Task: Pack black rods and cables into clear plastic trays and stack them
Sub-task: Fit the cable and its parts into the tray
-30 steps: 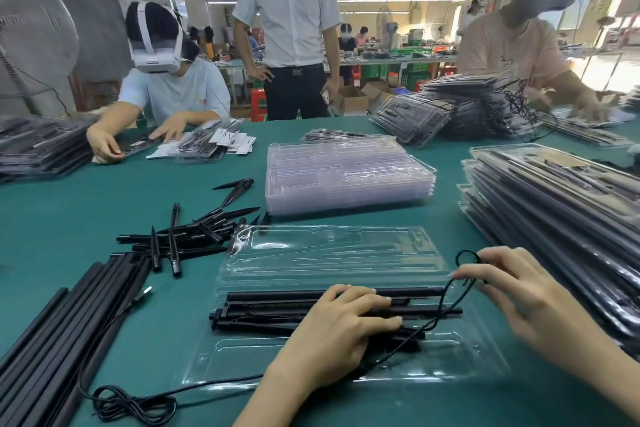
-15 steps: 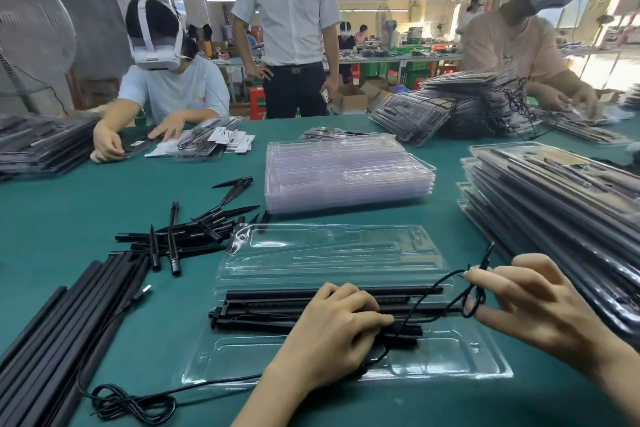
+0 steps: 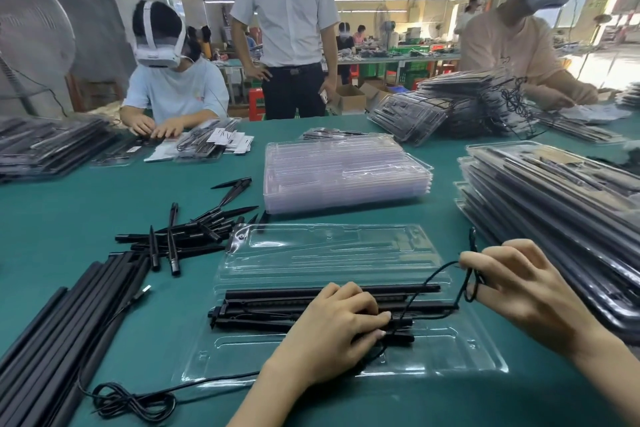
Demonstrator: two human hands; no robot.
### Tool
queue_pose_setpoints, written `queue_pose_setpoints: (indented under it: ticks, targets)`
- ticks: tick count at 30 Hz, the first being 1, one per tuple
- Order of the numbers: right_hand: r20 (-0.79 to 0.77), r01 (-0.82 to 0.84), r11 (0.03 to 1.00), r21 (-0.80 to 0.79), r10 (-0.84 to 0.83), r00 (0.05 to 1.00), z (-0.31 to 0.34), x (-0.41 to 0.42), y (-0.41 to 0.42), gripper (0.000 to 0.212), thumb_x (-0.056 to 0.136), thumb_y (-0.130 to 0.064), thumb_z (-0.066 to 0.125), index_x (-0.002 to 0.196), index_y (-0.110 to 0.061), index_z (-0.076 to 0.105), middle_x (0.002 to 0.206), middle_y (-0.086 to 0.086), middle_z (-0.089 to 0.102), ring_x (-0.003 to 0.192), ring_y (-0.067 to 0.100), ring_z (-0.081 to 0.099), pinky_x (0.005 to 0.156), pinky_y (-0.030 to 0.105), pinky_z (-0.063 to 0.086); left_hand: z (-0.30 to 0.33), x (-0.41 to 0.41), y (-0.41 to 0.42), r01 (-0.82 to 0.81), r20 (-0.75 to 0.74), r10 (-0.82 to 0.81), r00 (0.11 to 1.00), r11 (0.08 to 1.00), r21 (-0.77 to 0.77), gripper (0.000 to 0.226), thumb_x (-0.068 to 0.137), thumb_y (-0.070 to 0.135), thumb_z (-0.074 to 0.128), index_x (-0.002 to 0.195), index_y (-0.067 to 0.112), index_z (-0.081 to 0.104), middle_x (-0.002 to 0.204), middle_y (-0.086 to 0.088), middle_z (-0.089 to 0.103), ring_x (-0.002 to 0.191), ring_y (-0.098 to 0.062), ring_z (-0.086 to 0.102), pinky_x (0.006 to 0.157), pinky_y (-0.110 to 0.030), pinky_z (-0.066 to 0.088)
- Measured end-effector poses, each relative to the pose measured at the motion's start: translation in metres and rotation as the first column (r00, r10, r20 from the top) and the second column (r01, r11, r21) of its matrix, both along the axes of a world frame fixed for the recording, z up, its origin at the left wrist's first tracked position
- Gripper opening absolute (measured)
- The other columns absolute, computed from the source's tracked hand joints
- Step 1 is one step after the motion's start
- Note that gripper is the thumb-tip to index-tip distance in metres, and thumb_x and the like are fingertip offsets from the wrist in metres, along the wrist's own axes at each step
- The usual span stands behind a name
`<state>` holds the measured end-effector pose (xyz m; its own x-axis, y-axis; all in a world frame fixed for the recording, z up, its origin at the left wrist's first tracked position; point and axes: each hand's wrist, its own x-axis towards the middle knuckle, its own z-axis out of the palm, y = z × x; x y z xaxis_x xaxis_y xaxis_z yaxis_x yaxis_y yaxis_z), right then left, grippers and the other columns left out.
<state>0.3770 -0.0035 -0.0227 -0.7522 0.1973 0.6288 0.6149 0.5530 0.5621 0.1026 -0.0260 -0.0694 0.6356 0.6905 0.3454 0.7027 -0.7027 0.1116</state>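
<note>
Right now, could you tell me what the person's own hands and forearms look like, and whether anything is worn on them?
Both the left hand and the right hand are bare, without gloves. No rings, watch or wristband show. Both forearms are uncovered as far as the picture's edge, so no sleeve is visible. The fingernails are short and unpainted.

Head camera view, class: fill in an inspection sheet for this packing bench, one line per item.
Surface: green table.
Job's things: open clear tray holding black rods; stack of empty trays; filled trays stacked at right.
Clutter: loose black spikes; long rods at left.
Grippers: left hand presses on the rods; right hand pinches a thin cable.
Cables: coiled cable on the table in front.
Surroundings: seated workers, one standing person, fan.
</note>
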Motion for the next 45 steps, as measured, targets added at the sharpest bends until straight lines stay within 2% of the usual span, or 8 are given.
queue_pose_setpoints:
  ticks: [8,11,21,24,27,31,40,45]
  targets:
    - [-0.169,0.175,0.941,-0.288,-0.23,0.958,-0.022,-0.026,-0.007,0.05,0.084,-0.04,0.047,0.12,-0.012,0.066,0.13,0.007,0.045,0.102,0.023,0.049,0.086,0.045,0.036,-0.001,0.0,0.002,0.028,0.028,-0.027,0.999,0.999,-0.031,0.027,0.097,0.037,0.046,0.11,0.027,0.068,0.101,0.012,0.061,0.098,-0.014,0.049,0.082,-0.032,0.041]
    - [-0.238,0.203,0.957,-0.209,-0.251,0.938,-0.026,-0.031,-0.007,0.057,0.083,-0.058,0.055,0.112,-0.01,0.07,0.128,0.005,0.05,0.098,0.024,0.05,0.083,0.045,0.038,-0.002,0.002,0.001,0.047,0.066,-0.046,0.997,0.999,-0.002,0.022,0.095,0.032,0.052,0.106,0.025,0.07,0.092,0.008,0.062,0.088,-0.016,0.052,0.075,-0.031,0.043]
    - [-0.363,0.11,0.994,0.028,-0.092,0.927,-0.029,-0.042,0.01,0.027,0.082,-0.025,0.071,0.098,-0.006,0.063,0.112,0.002,0.049,0.086,0.021,0.048,0.075,0.039,0.035,-0.005,0.0,-0.002,-0.003,0.043,0.002,0.999,1.0,0.028,0.027,0.093,0.036,0.05,0.113,0.029,0.067,0.109,0.013,0.062,0.105,-0.011,0.05,0.088,-0.023,0.029]
    - [-0.356,0.163,0.983,-0.084,-0.182,0.917,-0.031,-0.033,0.01,0.032,0.083,-0.036,0.061,0.073,-0.008,0.072,0.111,0.001,0.049,0.09,0.023,0.049,0.077,0.04,0.035,-0.005,0.001,-0.002,-0.071,0.081,0.074,0.994,0.996,-0.044,0.042,0.097,0.043,0.037,0.138,0.037,0.047,0.148,0.014,0.038,0.142,-0.01,0.022,0.111,-0.026,0.013]
    - [-0.362,0.184,0.966,-0.179,-0.239,0.901,-0.033,-0.024,0.005,0.035,0.081,-0.043,0.058,0.077,-0.013,0.074,0.106,0.001,0.053,0.091,0.022,0.05,0.078,0.038,0.035,-0.011,-0.001,0.002,-0.225,-0.032,0.223,0.974,0.953,-0.203,0.048,0.098,0.055,0.015,0.144,0.054,0.003,0.156,0.025,-0.006,0.142,-0.001,-0.022,0.114,-0.038,-0.02]
    - [-0.286,0.166,0.945,-0.283,-0.248,0.926,-0.032,-0.014,0.0,0.045,0.081,-0.051,0.053,0.068,-0.012,0.072,0.102,0.005,0.064,0.097,0.02,0.051,0.084,0.039,0.035,-0.013,-0.001,0.005,-0.307,-0.178,0.26,0.949,0.886,-0.347,0.044,0.099,0.055,0.012,0.14,0.062,-0.004,0.154,0.027,-0.013,0.141,-0.004,-0.026,0.109,-0.053,-0.026]
    - [-0.169,0.079,0.778,-0.623,-0.233,0.958,-0.008,-0.002,-0.003,0.046,0.096,-0.047,0.037,0.078,-0.018,0.068,0.09,0.0,0.053,0.068,0.015,0.055,0.063,0.033,0.05,-0.017,0.016,-0.007,-0.413,-0.143,0.387,0.911,0.847,-0.336,0.051,0.09,0.071,0.013,0.138,0.066,-0.003,0.155,0.024,-0.012,0.14,-0.007,-0.029,0.094,-0.061,-0.036]
    - [-0.249,-0.061,0.508,-0.859,-0.311,0.917,-0.007,-0.001,-0.007,0.015,0.097,-0.028,0.045,0.091,-0.038,0.054,0.095,-0.016,0.045,0.082,0.01,0.052,0.077,0.027,0.042,-0.015,0.016,-0.008,-0.405,-0.143,0.379,0.914,0.847,-0.345,0.061,0.069,0.089,0.0,0.128,0.075,-0.005,0.155,0.023,-0.015,0.138,-0.009,-0.033,0.093,-0.062,-0.036]
